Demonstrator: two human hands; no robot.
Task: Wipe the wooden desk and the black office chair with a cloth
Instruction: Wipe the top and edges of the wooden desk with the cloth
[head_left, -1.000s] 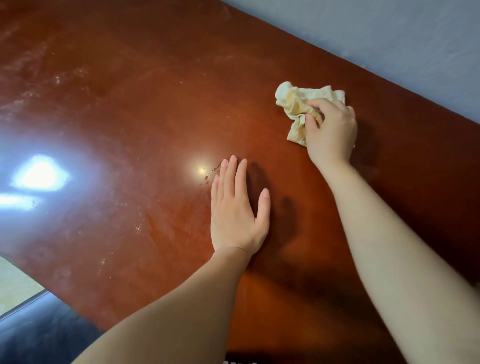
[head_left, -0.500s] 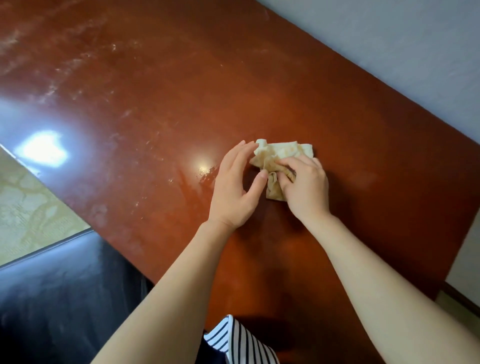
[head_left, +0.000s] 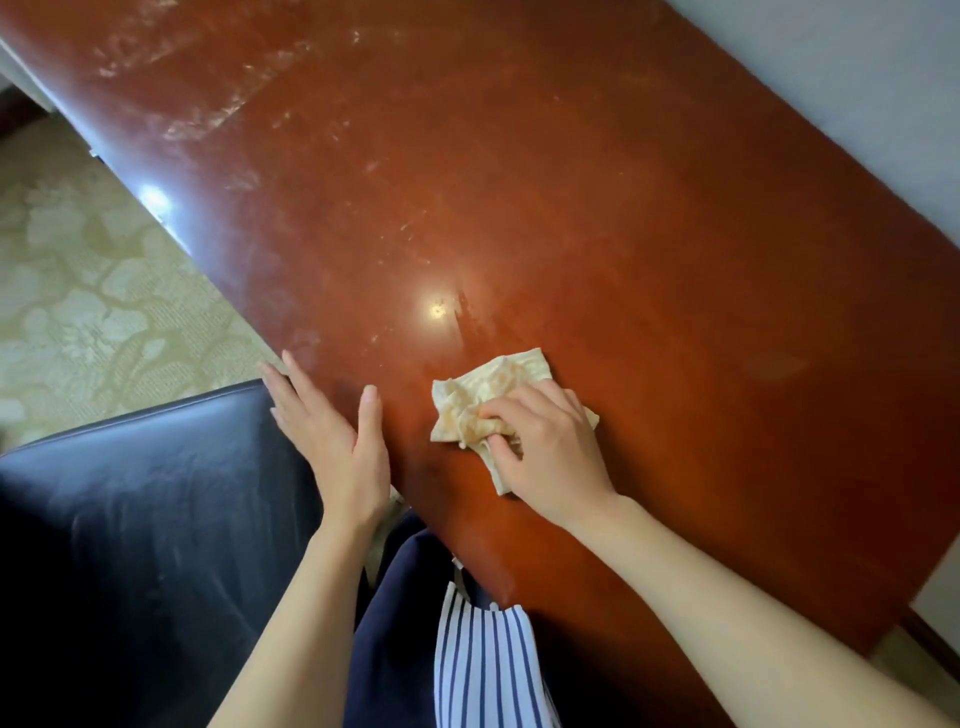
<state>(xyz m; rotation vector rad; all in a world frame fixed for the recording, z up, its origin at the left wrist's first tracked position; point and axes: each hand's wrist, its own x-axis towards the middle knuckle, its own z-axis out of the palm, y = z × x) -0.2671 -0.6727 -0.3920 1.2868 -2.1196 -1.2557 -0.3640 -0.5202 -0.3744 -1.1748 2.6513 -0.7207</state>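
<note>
My right grip (head_left: 545, 447) was curled around the crumpled cream cloth (head_left: 498, 384), pressing it onto the glossy red-brown wooden desk (head_left: 571, 208). My left grip (head_left: 332, 447) lay flat and open just left of it, at the desk edge beside the black leather office chair (head_left: 156, 493). Wadded so small, the cloth could merely smear, I judged. The pale dusty streaks (head_left: 208, 114) far beyond my grip risked being missed.

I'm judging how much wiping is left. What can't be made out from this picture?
- Desk: head view, far end cut off by the top edge.
- Chair: head view, only one black padded part shows; the rest runs off the left and bottom edges.
- Cloth: its near part lies under the right hand.
- Left hand: open at the desk's edge; whether it touches is unclear.
</note>
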